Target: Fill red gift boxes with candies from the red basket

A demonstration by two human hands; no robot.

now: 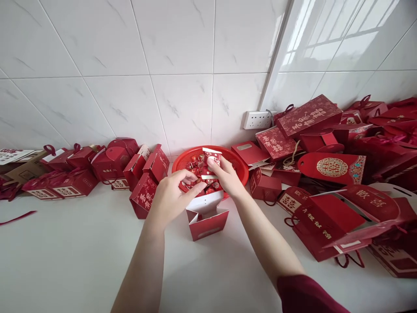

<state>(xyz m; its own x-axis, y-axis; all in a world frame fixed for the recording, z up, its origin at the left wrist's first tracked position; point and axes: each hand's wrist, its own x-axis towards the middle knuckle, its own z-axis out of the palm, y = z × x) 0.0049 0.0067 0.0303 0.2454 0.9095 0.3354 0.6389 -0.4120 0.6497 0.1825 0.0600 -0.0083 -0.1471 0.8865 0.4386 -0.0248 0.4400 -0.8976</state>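
A red plastic basket (243,167) with a perforated rim sits against the wall, holding red-wrapped candies (210,188). Over it, my right hand (227,176) grips a small red-and-white candy packet (212,161) between thumb and fingers. To its left, my left hand (171,195) hovers at the basket's near edge, its thumb apart from its curved fingers and nothing visible in it. Just below both hands stands a red gift box (208,228) with its top flaps open. Part of its inside shows something red that I cannot make out.
Several red gift boxes (114,163) line the wall at left. A larger heap of red boxes (311,115) and open cartons (339,221) fills the right side. A white power strip (257,120) is on the tiled wall. A dark red ribbon (19,217) lies far left.
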